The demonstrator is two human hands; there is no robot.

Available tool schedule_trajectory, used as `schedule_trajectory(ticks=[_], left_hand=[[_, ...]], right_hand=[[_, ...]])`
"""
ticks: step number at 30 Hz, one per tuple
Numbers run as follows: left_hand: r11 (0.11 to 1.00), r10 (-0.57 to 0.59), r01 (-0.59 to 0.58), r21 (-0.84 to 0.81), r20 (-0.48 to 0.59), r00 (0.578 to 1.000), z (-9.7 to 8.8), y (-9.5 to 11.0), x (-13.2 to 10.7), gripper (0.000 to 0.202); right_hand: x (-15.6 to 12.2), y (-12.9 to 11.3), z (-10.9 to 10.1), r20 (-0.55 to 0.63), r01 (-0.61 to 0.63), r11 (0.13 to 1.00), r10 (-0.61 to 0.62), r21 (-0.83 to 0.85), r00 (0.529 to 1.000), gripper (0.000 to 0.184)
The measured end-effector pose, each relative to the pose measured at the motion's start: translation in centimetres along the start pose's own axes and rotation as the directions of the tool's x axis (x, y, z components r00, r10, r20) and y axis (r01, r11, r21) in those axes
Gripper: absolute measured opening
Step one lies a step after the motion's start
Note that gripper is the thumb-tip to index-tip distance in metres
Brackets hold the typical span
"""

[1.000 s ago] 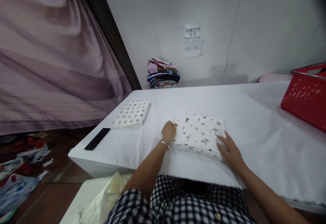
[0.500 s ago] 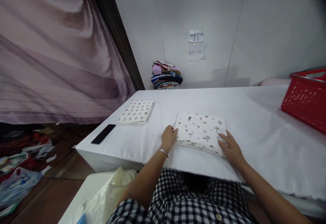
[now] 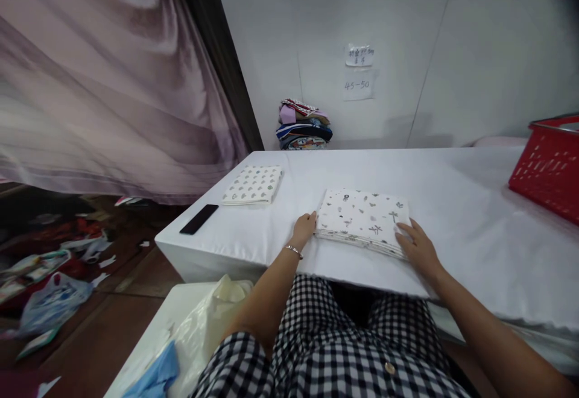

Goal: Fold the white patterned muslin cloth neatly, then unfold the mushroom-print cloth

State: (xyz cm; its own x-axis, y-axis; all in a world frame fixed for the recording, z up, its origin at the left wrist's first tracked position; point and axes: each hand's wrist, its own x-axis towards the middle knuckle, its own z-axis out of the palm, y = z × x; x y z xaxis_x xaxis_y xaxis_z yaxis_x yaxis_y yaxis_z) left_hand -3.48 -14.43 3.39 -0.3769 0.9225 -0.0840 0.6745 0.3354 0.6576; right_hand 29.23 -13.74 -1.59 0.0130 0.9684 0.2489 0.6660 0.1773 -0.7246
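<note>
A folded white cloth printed with small figures lies on the white table in front of me. My left hand has curled fingers gripping the cloth's left edge. On the cloth's near right corner rests my right hand, fingers stretched flat and apart. A second folded cloth with a green dotted pattern lies further left on the table.
A black phone lies near the table's left corner. A red basket stands at the right edge. Folded clothes are stacked against the wall. Plastic bags sit on a low white surface at my left; litter covers the floor.
The view has drifted left and back, so everything sits further right and smaller. Both hands stay on the printed cloth's edges, hardly shifted.
</note>
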Motion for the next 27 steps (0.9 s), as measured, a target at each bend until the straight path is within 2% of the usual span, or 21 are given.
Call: schedule_trajectory(ticks=[3,9,14,21,25,27], left_hand=[[0.999,0.033,-0.032,0.01,-0.031,0.999,0.3,-0.1,-0.9,0.043],[0.995,0.086,-0.081,0.063,-0.068,0.994,0.6,-0.4,-1.4,0.024],[0.995,0.089,-0.085,0.051,-0.089,0.992,0.5,-0.9,-1.3,0.028],[0.987,0.126,-0.12,0.109,-0.049,0.991,0.0,-1.2,-1.8,0.03],[0.961,0.146,-0.13,0.243,-0.05,0.988,-0.8,-0.1,-1.8,0.024],[0.931,0.239,-0.195,0.308,-0.11,0.965,-1.0,1.1,-1.7,0.019]], right_hand=[[0.0,-0.2,0.0,-0.009,0.003,1.0,-0.004,-0.018,1.0,0.046],[-0.1,-0.4,0.0,-0.012,0.01,0.999,-0.011,-0.031,1.0,0.048],[-0.2,-0.4,0.0,-0.009,0.003,0.999,-0.003,-0.037,1.0,0.047],[-0.1,-0.6,0.0,-0.002,-0.005,1.0,0.005,-0.02,1.0,0.046],[-0.1,-0.7,0.0,0.004,-0.01,1.0,0.011,-0.028,1.0,0.046],[-0.1,-0.7,0.0,0.01,-0.019,0.999,0.019,-0.028,1.0,0.047]])
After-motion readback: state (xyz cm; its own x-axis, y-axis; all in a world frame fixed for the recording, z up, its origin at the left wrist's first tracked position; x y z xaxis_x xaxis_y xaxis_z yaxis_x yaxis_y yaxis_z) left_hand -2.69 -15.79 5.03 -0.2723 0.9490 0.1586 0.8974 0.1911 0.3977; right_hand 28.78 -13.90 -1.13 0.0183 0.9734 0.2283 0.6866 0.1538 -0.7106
